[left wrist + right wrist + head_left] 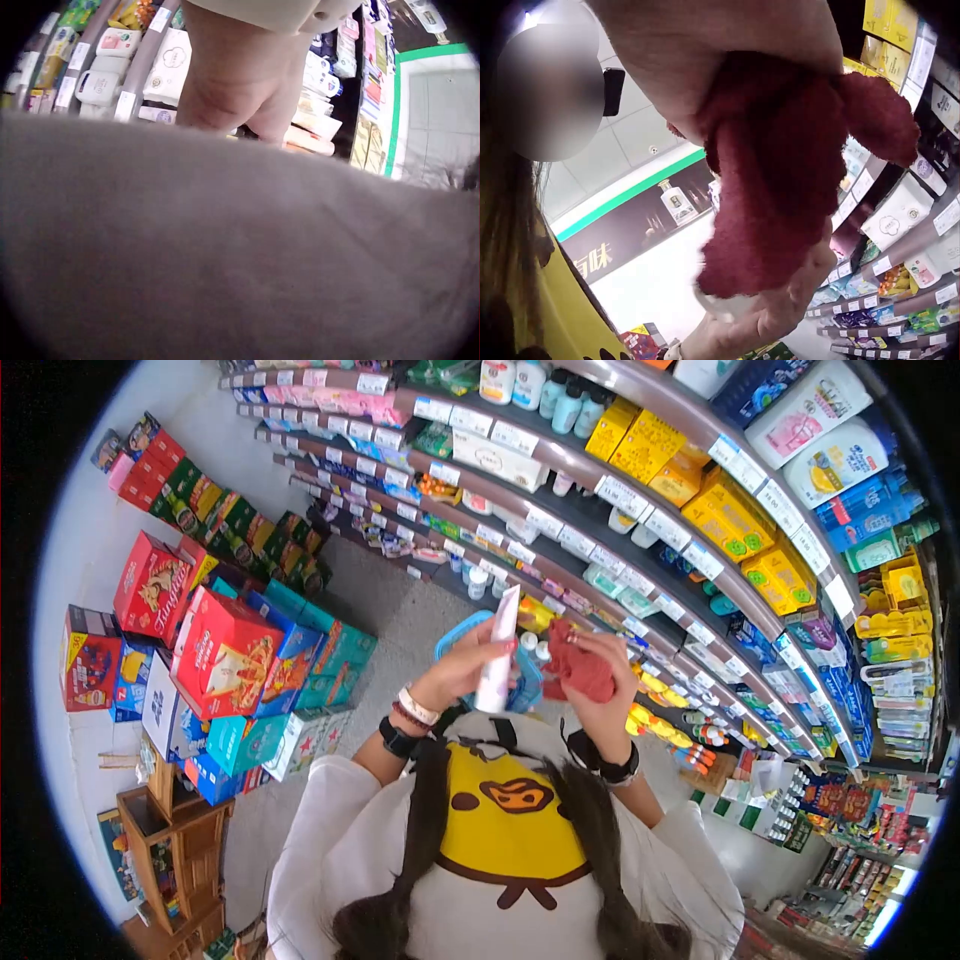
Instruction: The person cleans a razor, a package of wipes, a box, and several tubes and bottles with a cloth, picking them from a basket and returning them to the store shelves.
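In the head view my left hand [462,665] grips a white and pale pink tube [499,650], held upright in front of the chest. My right hand [607,695] holds a crumpled dark red cloth [580,663] just to the right of the tube. The right wrist view has the red cloth [780,180] hanging from the right hand [727,52], with the left hand [780,315] below, its fingers round a white end of the tube [731,306]. Grey fabric fills the lower left wrist view; above it shows part of the left hand [236,82], fingers hidden.
A blue basket [447,637] is behind the hands. Curved shelves [590,485] of bottles, boxes and packets run along the front and right. Stacked cartons [235,650] and a wooden cabinet [160,830] stand on the left, beside the grey floor [375,595].
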`<action>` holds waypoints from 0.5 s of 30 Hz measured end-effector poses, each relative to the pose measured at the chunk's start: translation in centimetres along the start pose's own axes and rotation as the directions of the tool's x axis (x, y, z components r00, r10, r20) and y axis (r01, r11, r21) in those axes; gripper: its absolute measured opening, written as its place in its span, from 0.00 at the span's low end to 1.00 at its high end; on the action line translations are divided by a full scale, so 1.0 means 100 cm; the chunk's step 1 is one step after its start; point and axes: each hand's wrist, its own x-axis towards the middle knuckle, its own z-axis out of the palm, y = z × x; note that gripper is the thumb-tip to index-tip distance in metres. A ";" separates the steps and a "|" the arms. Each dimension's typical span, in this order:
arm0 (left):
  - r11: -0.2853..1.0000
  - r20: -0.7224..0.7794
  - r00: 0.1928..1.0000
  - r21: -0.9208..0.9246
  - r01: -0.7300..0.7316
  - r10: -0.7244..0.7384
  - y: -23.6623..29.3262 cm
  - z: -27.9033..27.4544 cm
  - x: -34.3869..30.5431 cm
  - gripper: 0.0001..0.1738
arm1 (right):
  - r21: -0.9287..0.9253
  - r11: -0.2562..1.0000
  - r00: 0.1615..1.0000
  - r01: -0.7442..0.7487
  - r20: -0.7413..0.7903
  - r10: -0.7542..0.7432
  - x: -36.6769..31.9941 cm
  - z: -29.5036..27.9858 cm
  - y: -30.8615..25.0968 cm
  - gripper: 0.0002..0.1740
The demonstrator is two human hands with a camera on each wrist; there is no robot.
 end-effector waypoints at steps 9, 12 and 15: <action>0.987 -0.169 0.976 -0.070 -0.148 0.134 -0.008 0.004 0.011 0.28 | 0.018 0.994 0.986 0.107 0.125 -0.108 -0.005 0.008 -0.001 0.25; 0.960 -0.060 0.996 -0.269 -0.077 0.063 -0.015 -0.006 0.012 0.30 | 0.060 0.978 0.892 0.200 0.402 -0.207 -0.006 0.015 -0.008 0.27; 0.964 -0.020 0.999 -0.260 -0.048 0.045 -0.016 0.000 0.011 0.29 | -0.025 0.980 0.862 0.196 0.480 -0.160 -0.012 0.031 -0.003 0.31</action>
